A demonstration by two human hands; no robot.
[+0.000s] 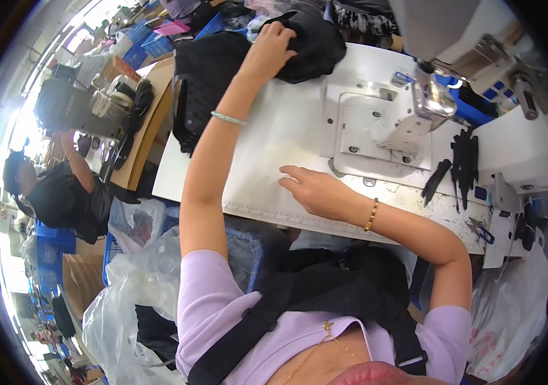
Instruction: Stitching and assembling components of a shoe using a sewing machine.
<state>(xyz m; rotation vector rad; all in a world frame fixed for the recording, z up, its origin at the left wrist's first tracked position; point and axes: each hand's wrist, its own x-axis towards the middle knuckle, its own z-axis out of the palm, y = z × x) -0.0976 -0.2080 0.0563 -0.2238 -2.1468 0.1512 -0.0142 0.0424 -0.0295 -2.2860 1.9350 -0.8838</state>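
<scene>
My left hand (270, 51) reaches to the far side of the white sewing table (254, 147), its fingers curled onto a bunched black fabric piece (315, 45). Just left of it, another black fabric piece (210, 77) hangs over the table's left edge, a strip along its side. My right hand (319, 192) is over the near part of the tabletop, fingers loosely apart and nothing in them. To its right stands an industrial sewing machine (415, 109) with a metal plate (357, 128) set in the table.
Black strips (465, 160) and small blue-handled snips (481, 231) lie at the table's right. A ruler strip (274, 213) runs along the front edge. Plastic bags (133, 301) and a blue crate (254, 256) stand below. A co-worker (68, 196) sits at another machine on the left.
</scene>
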